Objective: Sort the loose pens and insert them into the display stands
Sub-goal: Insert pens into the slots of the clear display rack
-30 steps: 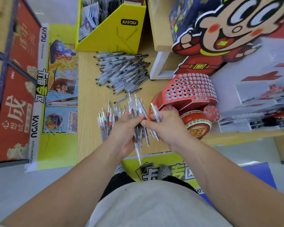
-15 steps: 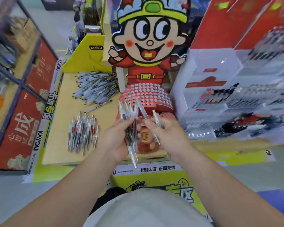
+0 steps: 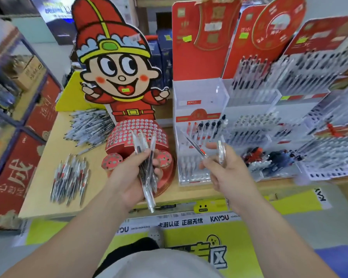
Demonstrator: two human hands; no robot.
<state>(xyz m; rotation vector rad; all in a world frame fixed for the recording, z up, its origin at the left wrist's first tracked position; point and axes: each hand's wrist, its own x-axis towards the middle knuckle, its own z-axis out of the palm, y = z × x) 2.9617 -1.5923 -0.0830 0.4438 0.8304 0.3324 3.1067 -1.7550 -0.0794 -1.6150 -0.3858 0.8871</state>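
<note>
My left hand [image 3: 133,175] grips a bundle of clear pens [image 3: 146,157] upright, in front of the red perforated cartoon stand [image 3: 136,130]. My right hand [image 3: 223,173] holds two pens [image 3: 221,150]; one of them has a red grip and points up-left toward the clear acrylic display stand [image 3: 199,109]. That stand holds a row of red and black pens [image 3: 206,126] in its middle tier. Two loose piles lie on the wooden table [image 3: 54,153]: a near pile with red accents [image 3: 70,177] and a far black pile [image 3: 89,125].
More tiered pen displays with red header cards [image 3: 279,125] fill the right side. A yellow cardboard box [image 3: 72,95] stands behind the far pile. Red-panelled shelving [image 3: 16,161] runs along the left. Yellow printed floor matting [image 3: 189,241] lies below the table edge.
My hands have separated: the right one moved rightward with two pens to the acrylic stand, while the left keeps the bundle. My view has tilted up and right, revealing the displays.
</note>
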